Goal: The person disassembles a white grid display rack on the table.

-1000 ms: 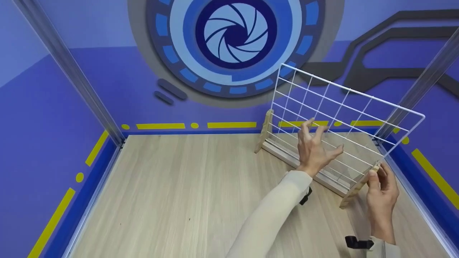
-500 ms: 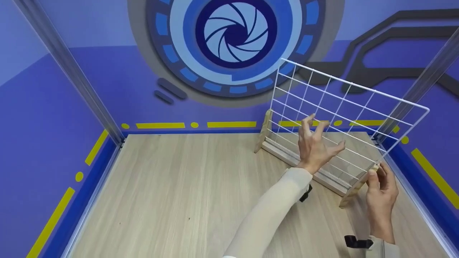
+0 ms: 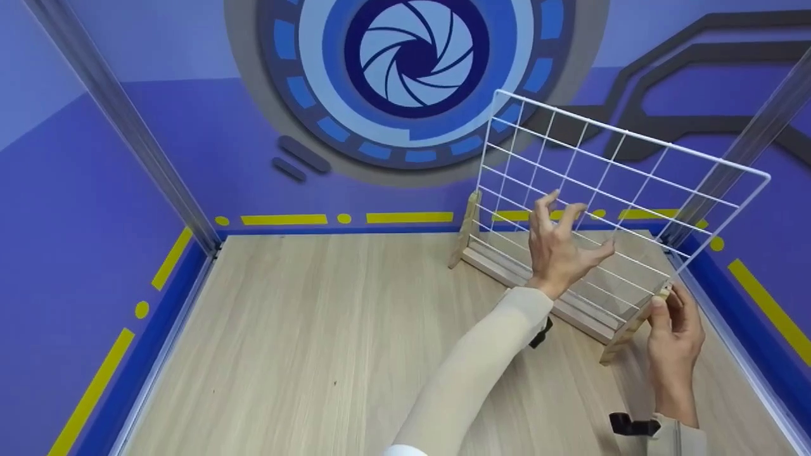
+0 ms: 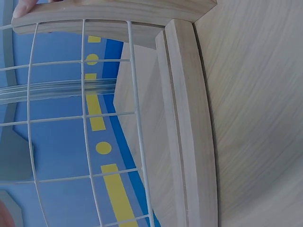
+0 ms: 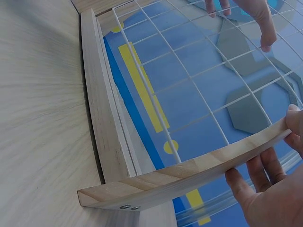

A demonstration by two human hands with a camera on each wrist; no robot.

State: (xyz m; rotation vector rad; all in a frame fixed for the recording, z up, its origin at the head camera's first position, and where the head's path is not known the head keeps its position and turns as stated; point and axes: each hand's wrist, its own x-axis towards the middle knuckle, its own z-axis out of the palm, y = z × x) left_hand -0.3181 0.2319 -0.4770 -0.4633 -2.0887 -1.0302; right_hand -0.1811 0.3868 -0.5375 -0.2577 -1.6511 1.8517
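A white wire grid panel (image 3: 626, 132) stands between the two end posts of a wooden stand. My left hand (image 3: 557, 253) is at the middle of the grid, fingers spread and bent onto its wires. My right hand (image 3: 675, 342) grips the near end post (image 5: 199, 165) near its top, thumb on one side and fingers on the other. The far end post (image 3: 467, 228) is untouched. A grooved wooden bar (image 4: 191, 118) joins the posts along the bottom. In the left wrist view, the grid's lowest wire (image 4: 137, 111) sits apart from that bar.
The stand sits at an angle on the right of a wood-grain table (image 3: 304, 329). Blue printed walls (image 3: 158, 158) enclose the back and sides, with a metal corner rail (image 3: 760, 133) behind the grid.
The grid has risen between the posts, its top edge now higher. My left hand has moved slightly up with it. The right hand and the stand have stayed in place.
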